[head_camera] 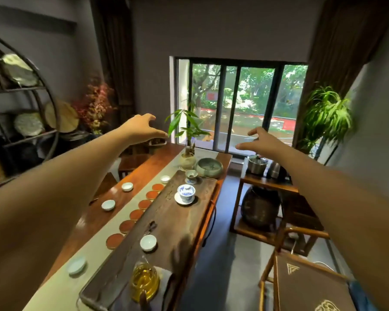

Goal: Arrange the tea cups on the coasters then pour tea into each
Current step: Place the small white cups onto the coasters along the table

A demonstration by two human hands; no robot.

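We hold both hands out above the surface (144,162), left hand (142,129) and right hand (259,142) spread and empty. Five white tea cups (148,242) sit scattered beside the row of empty brown coasters (136,214); the glass pitcher of tea (145,280) stands on the dark tray (166,221).

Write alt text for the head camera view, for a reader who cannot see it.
Both bare arms stretch forward over a long wooden tea table, left hand and right hand open and empty. Six round coasters lie in a bare row; five white cups sit off them, beside a glass pitcher of tea.
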